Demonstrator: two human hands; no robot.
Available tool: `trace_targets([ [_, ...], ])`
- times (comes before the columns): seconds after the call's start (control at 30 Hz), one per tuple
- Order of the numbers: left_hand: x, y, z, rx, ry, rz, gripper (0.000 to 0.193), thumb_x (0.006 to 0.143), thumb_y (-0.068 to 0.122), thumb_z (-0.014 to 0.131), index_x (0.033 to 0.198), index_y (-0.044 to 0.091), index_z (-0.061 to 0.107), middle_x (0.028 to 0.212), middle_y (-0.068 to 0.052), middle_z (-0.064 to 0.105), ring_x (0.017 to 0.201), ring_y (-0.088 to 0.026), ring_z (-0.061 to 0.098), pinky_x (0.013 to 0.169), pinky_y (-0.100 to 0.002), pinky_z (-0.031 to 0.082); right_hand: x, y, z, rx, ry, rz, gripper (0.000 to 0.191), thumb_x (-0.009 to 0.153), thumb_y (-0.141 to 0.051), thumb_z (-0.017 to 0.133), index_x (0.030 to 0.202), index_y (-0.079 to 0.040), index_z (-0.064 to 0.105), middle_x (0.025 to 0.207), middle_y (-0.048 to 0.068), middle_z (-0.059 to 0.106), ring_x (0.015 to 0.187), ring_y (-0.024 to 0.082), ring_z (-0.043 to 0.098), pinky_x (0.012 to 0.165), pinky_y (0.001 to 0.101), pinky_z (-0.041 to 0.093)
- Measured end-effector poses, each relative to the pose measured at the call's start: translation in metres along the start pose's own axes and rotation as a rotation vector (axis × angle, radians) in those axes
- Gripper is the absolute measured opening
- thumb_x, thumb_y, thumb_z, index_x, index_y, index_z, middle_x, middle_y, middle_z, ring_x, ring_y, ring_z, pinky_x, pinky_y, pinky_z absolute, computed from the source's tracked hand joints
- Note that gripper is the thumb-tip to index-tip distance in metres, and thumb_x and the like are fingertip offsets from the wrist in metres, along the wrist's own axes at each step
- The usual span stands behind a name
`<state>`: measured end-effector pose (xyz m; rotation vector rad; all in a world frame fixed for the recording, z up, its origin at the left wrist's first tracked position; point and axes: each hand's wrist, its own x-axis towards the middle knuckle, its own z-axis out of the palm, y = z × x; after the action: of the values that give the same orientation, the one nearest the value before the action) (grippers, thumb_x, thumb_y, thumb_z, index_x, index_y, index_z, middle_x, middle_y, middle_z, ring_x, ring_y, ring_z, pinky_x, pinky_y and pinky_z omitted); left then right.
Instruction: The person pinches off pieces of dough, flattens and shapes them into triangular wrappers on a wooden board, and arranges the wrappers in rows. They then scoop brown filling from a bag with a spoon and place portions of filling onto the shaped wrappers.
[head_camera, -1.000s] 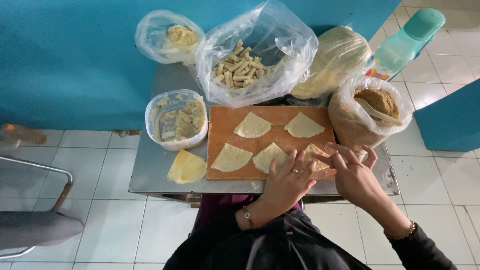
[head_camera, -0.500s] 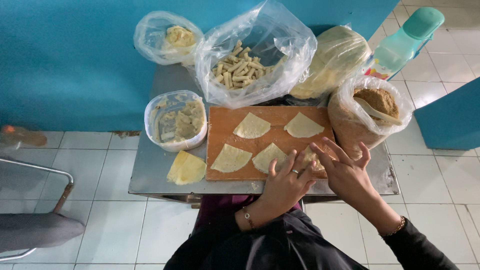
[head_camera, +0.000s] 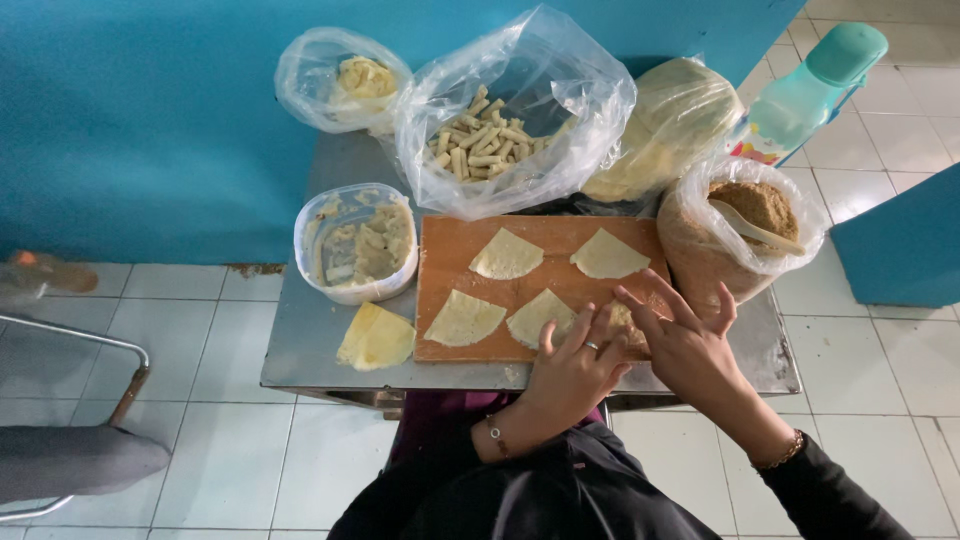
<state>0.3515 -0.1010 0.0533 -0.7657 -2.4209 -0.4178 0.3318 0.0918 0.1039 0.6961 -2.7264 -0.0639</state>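
I'm pressing spread fingers of my left hand (head_camera: 572, 372) and right hand (head_camera: 688, 345) onto the dough wrapper (head_camera: 622, 322); hard pressure is risking tearing it.

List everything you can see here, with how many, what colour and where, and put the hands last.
Table: one, grey metal, against the blue wall.
Board: one, orange-brown, table centre.
Wrappers: four clear, pale yellow, on the board; a fifth lies under the hands.
Wrapper stack: one, yellow, left of the board.
Tub: one, clear, pale paste inside, left of the board.
Bag of rolls: one, clear, behind the board.
Small bag: one, clear, yellow contents, back left.
Wrapped dough: one, pale yellow, back right.
Bag of brown filling: one, spoon inside, right of the board.
Bottle: one, teal, far right.
Chair: one, grey, lower left.
Left hand: on the board's near right corner.
Right hand: beside it, fingers spread.
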Motion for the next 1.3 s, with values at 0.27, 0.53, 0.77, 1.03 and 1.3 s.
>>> trace_targets([
  [0.27,-0.001,0.000,-0.002,-0.044,0.000,0.003,0.056,0.097,0.045,0.068,0.144,0.017,0.059,0.147,-0.011,0.058,0.143,-0.028,0.047,0.105,-0.060,0.039,-0.011,-0.001,-0.012,-0.039,-0.055,0.004,0.059,0.087,-0.003,0.056,0.144,-0.018,0.054,0.125,-0.011,0.069,0.145,0.007,0.040,0.114,0.0709,0.011],
  [0.53,-0.002,0.001,0.000,-0.064,0.004,-0.019,0.054,0.096,0.043,0.068,0.144,0.019,0.058,0.149,-0.011,0.058,0.143,-0.026,0.047,0.105,-0.060,0.040,-0.007,-0.004,-0.013,-0.064,-0.065,0.117,0.057,0.090,-0.007,0.055,0.144,-0.026,0.054,0.102,-0.010,0.075,0.144,0.006,0.041,0.115,0.0699,0.009],
  [0.77,-0.005,-0.001,-0.002,-0.048,0.016,0.020,0.054,0.099,0.041,0.066,0.147,0.016,0.058,0.149,-0.012,0.057,0.140,-0.027,0.050,0.105,-0.058,0.040,-0.017,-0.014,-0.014,-0.241,-0.009,-0.035,0.045,0.089,-0.010,0.058,0.134,-0.010,0.057,0.127,-0.004,0.076,0.148,0.009,0.040,0.115,0.0702,0.009],
  [1.03,-0.011,-0.002,0.007,-0.075,0.076,0.028,0.047,0.102,0.040,0.064,0.141,0.014,0.062,0.142,-0.013,0.061,0.140,-0.027,0.054,0.109,-0.055,0.038,-0.006,-0.025,-0.028,-0.196,-0.004,-0.015,0.040,0.089,-0.012,0.058,0.129,-0.010,0.060,0.128,-0.001,0.071,0.144,0.011,0.044,0.113,0.0724,0.012],
  [1.3,-0.010,-0.004,-0.001,-0.140,0.181,0.034,0.038,0.097,0.031,0.067,0.126,0.008,0.073,0.134,-0.016,0.070,0.134,-0.028,0.056,0.113,-0.053,0.036,0.038,-0.039,-0.094,0.019,-0.154,-0.126,0.040,0.076,-0.022,0.069,0.115,-0.014,0.063,0.111,0.001,0.071,0.115,0.016,0.061,0.103,0.0671,0.027],
])
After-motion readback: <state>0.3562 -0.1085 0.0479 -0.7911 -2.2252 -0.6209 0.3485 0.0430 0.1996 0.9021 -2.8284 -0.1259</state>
